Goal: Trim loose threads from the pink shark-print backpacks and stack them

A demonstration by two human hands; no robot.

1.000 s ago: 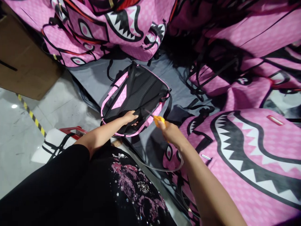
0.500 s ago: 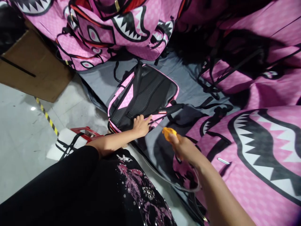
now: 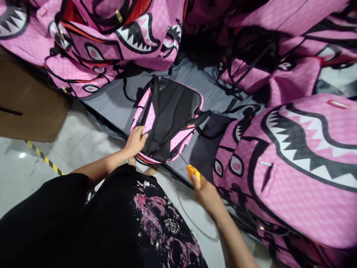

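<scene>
A pink and black backpack (image 3: pixel 173 108) lies on a grey cloth, its padded back panel and shoulder straps facing up. My left hand (image 3: pixel 135 142) is closed on the lower left edge of this backpack, the thumb on top and the other fingers partly hidden. In my right hand (image 3: pixel 205 191) is an orange air blow gun (image 3: pixel 193 173) with a long thin nozzle. The nozzle tip reaches the bag's lower right corner near a strap; whether it touches cannot be made out. A pale thin hose (image 3: pixel 182 204) hangs below the right hand.
Pink shark-mouth backpacks stand in a pile (image 3: pixel 122 41) at the back left, and a large one (image 3: pixel 301 163) is close on the right. At left are a cardboard box (image 3: pixel 30 96) and yellow-black floor tape (image 3: pixel 44 158). The grey cloth (image 3: pixel 106 108) lies beneath.
My left hand has moved from the bag's lower right part to its lower left edge. The air blow gun stays in my right hand near the lower right corner. The view has shifted.
</scene>
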